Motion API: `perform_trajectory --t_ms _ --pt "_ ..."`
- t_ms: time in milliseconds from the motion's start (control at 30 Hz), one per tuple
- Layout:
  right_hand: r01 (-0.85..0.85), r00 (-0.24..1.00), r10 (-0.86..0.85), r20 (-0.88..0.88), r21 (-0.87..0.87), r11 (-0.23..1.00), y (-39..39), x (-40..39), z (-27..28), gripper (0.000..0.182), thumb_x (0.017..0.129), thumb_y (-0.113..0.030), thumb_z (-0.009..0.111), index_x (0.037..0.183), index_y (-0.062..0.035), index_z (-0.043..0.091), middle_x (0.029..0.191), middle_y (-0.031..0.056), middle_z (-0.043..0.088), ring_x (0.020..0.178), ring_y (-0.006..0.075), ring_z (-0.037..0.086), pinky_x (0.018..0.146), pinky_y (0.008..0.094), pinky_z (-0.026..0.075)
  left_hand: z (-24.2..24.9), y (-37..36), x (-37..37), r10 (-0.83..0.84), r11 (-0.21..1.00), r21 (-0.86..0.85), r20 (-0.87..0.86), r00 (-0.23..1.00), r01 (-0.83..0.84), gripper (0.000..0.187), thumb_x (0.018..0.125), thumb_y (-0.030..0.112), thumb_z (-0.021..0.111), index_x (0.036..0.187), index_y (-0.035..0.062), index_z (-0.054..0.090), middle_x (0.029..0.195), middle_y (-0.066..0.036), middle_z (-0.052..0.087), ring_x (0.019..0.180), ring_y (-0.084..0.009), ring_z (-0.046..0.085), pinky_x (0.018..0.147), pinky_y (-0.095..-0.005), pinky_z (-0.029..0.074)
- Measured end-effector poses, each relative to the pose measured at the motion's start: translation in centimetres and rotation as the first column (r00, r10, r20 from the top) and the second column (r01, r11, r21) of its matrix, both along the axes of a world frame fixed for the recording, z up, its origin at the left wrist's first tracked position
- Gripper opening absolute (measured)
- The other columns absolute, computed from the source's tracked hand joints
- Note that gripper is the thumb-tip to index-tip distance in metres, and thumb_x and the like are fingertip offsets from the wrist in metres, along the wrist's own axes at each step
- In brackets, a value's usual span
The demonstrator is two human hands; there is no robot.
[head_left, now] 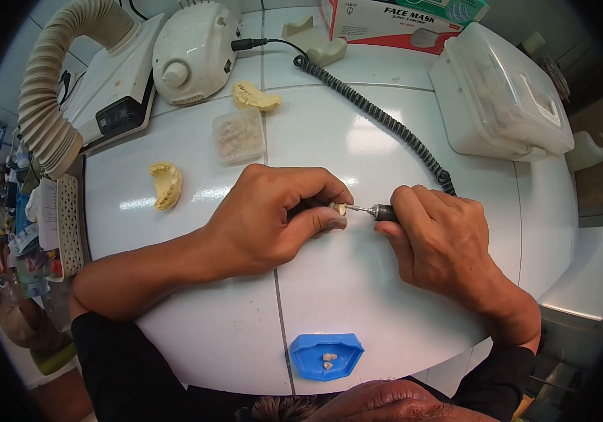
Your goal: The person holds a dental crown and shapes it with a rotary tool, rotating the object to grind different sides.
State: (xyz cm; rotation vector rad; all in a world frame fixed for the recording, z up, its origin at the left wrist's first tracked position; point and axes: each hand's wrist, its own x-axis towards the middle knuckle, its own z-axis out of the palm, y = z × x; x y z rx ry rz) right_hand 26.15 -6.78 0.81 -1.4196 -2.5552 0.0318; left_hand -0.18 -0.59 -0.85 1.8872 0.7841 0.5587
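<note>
Between the thumb and fingers of my left hand [263, 221] is pinched a small tooth-coloured dental crown [341, 209]. My right hand [442, 235] wraps round a black rotary handpiece [384, 212], held level and pointing left. Its thin metal bur [359, 208] reaches right to the crown. A coiled black cord [386, 118] runs from behind the right hand up to the back of the table. Nearer my body lies a blue tray [303, 369] holding small tooth-coloured pieces [328, 361].
Yellow plaster dental models [166, 186] and a clear box of small pieces [239, 136] lie beyond my left hand. At the back stand a white control unit [192, 53] and a ribbed suction hose [42, 91]. A lidded plastic case [502, 95] and a face mask box [393, 24] are back right.
</note>
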Motion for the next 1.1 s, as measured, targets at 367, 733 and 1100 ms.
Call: perform_trajectory --t_ms 367,733,1100 --pt "0.008 1.0 -0.008 0.01 -0.01 1.0 0.0 0.01 0.09 0.033 0.103 -0.033 0.077 0.092 -0.0072 0.059 0.072 0.0062 0.058 0.057 0.0243 0.066 0.048 0.0391 0.048 0.04 -0.06 -0.04 0.002 1.0 0.011 -0.019 1.0 -0.002 0.018 0.1 -0.003 0.074 0.118 -0.0059 0.076 0.096 -0.012 0.083 0.089 -0.0142 0.081 0.079 -0.0267 0.063" --pt "-0.033 0.999 0.034 0.021 -0.026 0.999 0.1 0.16 0.33 0.034 0.102 -0.033 0.078 0.091 -0.0071 0.059 0.07 0.006 0.058 0.056 0.024 0.066 0.048 0.0383 0.048 -0.31 -0.07 0.03 0.005 0.997 0.08 0.019 1.0 -0.006 0.017 0.099 0.0 0.077 0.116 -0.0044 0.077 0.095 -0.012 0.082 0.085 -0.014 0.079 0.076 -0.0273 0.061" --pt "-0.028 0.999 0.029 0.024 -0.024 0.999 0.03 0.13 0.41 0.034 0.101 -0.034 0.079 0.09 -0.008 0.06 0.072 0.0064 0.06 0.057 0.0247 0.067 0.05 0.039 0.049 -0.32 -0.1 -0.07 0.005 0.997 0.083 0.034 0.999 -0.007 0.021 0.099 0.005 0.08 0.118 -0.0032 0.077 0.096 -0.011 0.081 0.083 -0.0131 0.077 0.074 -0.0273 0.061"
